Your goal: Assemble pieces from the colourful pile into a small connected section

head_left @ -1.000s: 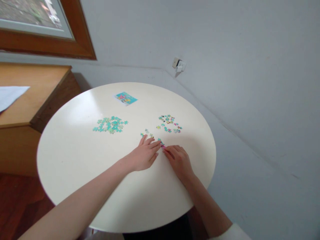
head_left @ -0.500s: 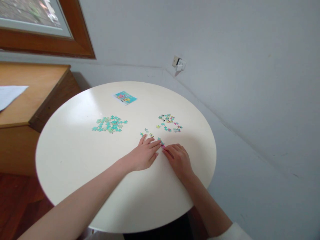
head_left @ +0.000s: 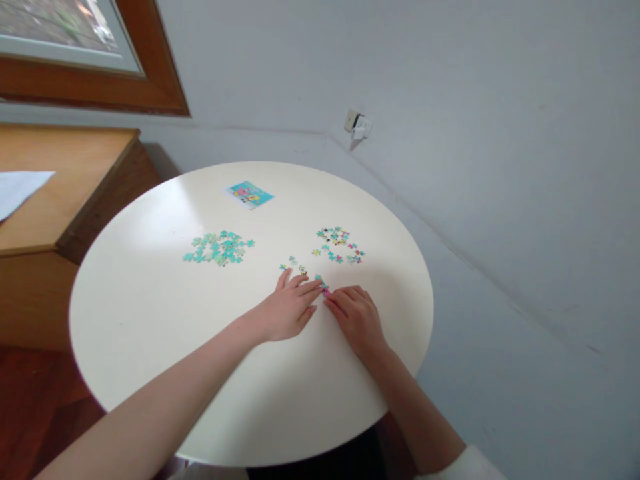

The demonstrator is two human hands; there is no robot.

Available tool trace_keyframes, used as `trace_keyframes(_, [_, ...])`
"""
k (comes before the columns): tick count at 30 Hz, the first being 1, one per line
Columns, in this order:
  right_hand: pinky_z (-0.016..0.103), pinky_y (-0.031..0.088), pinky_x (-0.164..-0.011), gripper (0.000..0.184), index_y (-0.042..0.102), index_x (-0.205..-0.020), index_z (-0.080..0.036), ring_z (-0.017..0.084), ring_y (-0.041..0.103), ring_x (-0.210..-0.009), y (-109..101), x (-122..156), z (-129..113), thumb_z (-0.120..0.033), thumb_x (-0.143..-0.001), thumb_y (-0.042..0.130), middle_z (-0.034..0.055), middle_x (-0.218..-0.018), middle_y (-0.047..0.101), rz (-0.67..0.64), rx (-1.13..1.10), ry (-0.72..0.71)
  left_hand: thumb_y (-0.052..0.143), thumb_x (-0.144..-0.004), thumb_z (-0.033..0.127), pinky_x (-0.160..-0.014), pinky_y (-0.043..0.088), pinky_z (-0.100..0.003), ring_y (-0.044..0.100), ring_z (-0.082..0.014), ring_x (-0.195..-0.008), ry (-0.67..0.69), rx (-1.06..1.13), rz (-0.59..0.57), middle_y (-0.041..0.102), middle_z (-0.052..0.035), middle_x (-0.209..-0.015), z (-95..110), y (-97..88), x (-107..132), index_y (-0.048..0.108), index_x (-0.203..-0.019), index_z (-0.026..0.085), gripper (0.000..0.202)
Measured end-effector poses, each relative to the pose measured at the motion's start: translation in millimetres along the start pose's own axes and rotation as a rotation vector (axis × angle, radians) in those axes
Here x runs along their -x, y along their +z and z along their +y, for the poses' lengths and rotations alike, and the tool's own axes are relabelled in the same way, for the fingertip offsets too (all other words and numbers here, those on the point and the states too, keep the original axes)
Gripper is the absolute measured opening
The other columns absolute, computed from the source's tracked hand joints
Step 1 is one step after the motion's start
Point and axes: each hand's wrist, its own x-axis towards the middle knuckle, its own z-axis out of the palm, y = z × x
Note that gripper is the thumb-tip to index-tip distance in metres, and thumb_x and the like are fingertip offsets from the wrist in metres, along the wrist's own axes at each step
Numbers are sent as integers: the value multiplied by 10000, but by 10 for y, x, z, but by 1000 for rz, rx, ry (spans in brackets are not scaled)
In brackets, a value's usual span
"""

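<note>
I have the left hand (head_left: 289, 311) palm down on the round white table (head_left: 145, 313), its fingers spread and reaching over a short run of small puzzle pieces (head_left: 319, 278) near the middle. The right hand (head_left: 356, 315) sits just beside it, thumb and forefinger pinched together on a pink piece (head_left: 327, 292) at the near end of that run — its edge barely shows from my end. A few loose pieces (head_left: 303, 270) lie just beyond the left fingertips. Farther out I see two groups: a broad spread of mostly teal pieces (head_left: 220, 249) to the left, and a smaller multicoloured cluster (head_left: 334, 236) to the right. Near the table's far edge, a blue picture card (head_left: 251, 195) lies flat — well apart from both hands.
</note>
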Motion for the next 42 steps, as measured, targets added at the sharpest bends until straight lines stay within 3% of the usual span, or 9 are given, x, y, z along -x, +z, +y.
trace_keyframes(30, [315,393,-709,189,635,-825,-212,183,551,-794,3,-8,-36,-274,-905,475,52,-830,643,-32,3,14,393,-886,221,-1066,181,-604,390,-317,-1261,-3,21,-2,466,-100,-1391,4,-10,2,476,-1315,175,440])
trace_keyframes(42, [311,420,-708,201,587,-864,-200,194,569,-767,-29,-31,-54,-268,-922,407,61,-802,648,84,-88,177,396,-890,221,-1063,182,-612,379,-324,-1265,-4,44,-21,464,-90,-1394,13,-36,9,492,-1302,176,426])
